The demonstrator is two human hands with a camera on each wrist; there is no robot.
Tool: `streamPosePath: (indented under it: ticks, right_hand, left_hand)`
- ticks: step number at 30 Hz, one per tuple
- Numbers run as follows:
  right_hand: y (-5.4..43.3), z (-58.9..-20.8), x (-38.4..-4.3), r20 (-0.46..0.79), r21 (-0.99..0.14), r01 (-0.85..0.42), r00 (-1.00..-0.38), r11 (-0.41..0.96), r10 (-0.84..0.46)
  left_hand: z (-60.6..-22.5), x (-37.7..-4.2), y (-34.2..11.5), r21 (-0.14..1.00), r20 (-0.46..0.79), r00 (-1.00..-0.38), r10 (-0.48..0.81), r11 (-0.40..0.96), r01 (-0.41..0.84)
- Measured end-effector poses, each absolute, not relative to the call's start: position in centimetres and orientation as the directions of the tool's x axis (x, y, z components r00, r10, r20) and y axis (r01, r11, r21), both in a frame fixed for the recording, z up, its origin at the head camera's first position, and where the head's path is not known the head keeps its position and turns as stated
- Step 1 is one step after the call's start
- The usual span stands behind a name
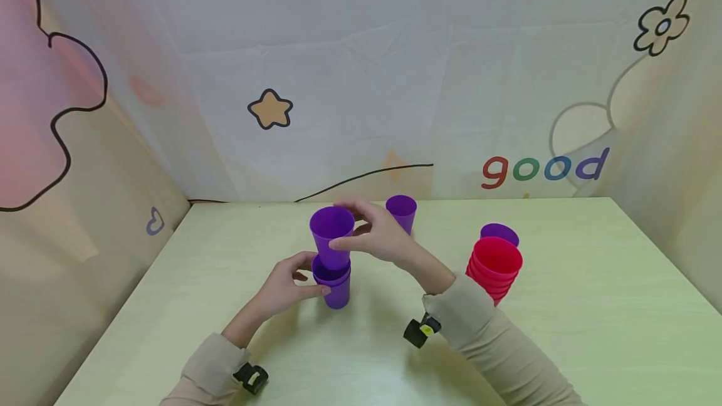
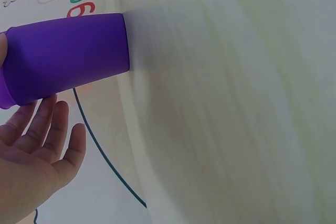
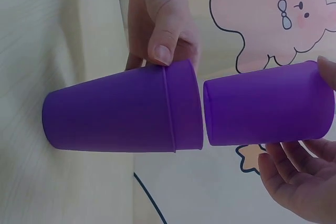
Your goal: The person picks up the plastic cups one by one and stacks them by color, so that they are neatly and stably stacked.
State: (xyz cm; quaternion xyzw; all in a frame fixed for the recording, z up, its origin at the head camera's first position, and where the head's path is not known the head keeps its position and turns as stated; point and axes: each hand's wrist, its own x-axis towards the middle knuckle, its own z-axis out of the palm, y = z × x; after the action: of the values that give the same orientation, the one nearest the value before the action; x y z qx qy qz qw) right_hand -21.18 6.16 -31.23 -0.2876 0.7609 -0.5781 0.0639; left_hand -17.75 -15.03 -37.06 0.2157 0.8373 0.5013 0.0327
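Left grip (image 1: 286,287): pinching nested purple cups (image 1: 338,297) | right grip (image 1: 376,234): pinching purple cup (image 1: 329,243) just above | red cups (image 1: 492,265) nested

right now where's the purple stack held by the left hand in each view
Head: purple stack below centre, slightly left.
Left wrist: upper left, sideways, cut off by the left edge.
Right wrist: left of centre, sideways, base toward the left.
Shared landmark: the left hand, visible in all three.

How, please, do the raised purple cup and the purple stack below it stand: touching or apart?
Apart: the right wrist view shows a narrow gap between the raised purple cup and the purple stack.
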Motion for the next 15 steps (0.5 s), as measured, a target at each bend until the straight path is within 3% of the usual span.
streamPosePath:
  ticks: [15]
  right_hand:
    - [5.5,-33.2,-21.3,0.234,-0.893,-0.401,-0.803,0.205,-0.548]
  left_hand:
    - [-37.1,-17.7,-14.9,0.835,0.170,-0.907,0.385,0.432,0.339]
